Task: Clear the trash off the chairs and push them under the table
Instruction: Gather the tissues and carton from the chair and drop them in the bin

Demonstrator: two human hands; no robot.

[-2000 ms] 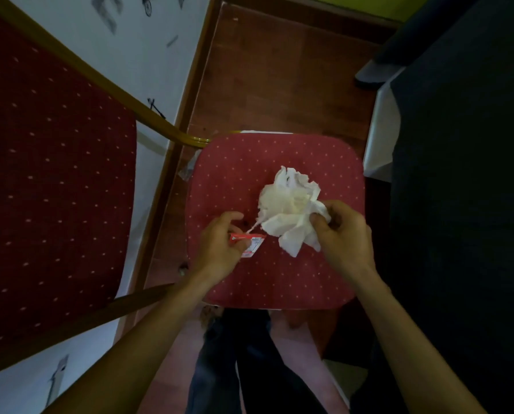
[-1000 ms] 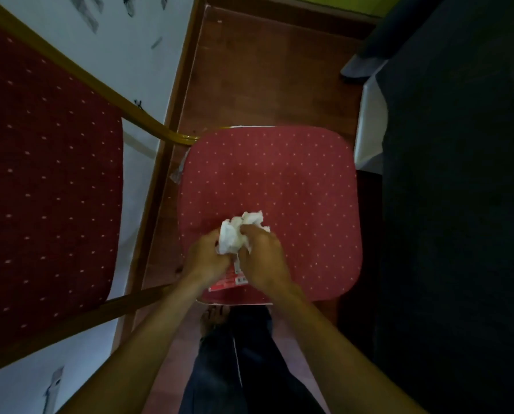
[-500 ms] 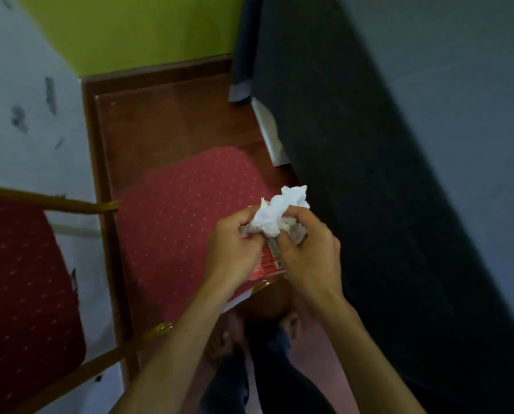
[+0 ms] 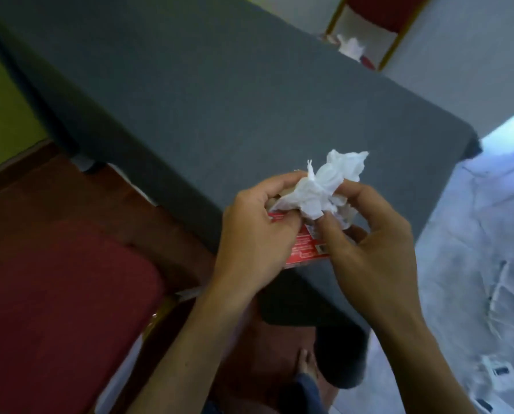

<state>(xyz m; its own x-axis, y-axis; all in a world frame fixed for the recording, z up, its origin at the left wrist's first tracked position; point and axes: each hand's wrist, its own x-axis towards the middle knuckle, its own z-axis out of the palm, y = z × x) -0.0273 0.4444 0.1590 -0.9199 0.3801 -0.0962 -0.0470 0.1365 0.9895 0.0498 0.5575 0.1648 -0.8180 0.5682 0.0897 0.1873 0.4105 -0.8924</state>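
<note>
View swung to table (image 4: 249, 94); hands (image 4: 309, 234) clutch tissue (image 4: 324, 186), perhaps red wrapper (image 4: 305, 249).

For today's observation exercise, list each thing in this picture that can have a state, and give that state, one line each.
Crumpled tissue: bunched, held by both hands.
Red wrapper: gripped beneath the tissue.
Left hand: closed on the trash.
Right hand: pinching the tissue.
Near chair seat: nothing lying on it.
Far chair: white trash on it.
</note>
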